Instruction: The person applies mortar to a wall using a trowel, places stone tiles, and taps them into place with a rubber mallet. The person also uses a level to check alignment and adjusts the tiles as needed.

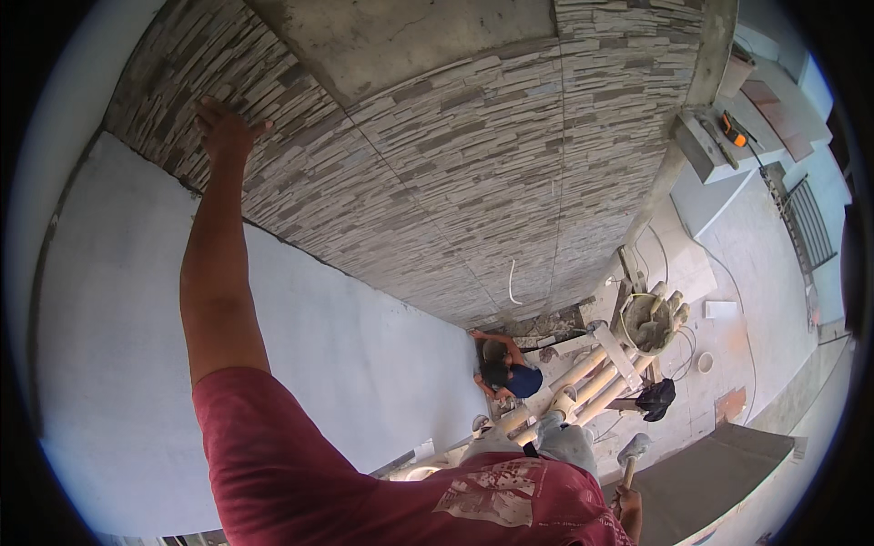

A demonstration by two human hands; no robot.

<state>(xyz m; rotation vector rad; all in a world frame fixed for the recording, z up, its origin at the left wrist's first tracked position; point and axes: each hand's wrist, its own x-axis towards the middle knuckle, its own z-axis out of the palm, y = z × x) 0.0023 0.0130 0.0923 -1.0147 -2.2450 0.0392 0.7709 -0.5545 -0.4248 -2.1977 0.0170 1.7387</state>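
My left arm stretches up to a wall of stone-look tiles (455, 155) in grey and beige strips. My left hand (228, 135) lies with spread fingers against the upper left tile. Low at the right, beside my body, my right hand (628, 502) is wrapped round the wooden handle of a mallet (635, 448), its pale grey head pointing up. A bare grey cement patch (419, 41) shows at the top of the wall, between tiled areas. Left of the tiles runs a smooth white wall (337, 337).
I stand high on round poles (578, 369). A mortar-filled bucket (648, 325) stands on the scaffold. Below, another person (510, 371) crouches at the wall's foot. Cables cross the floor (774, 273); an orange tool (734, 129) rests on a ledge. A black bag-like bundle (655, 399) hangs near the poles.
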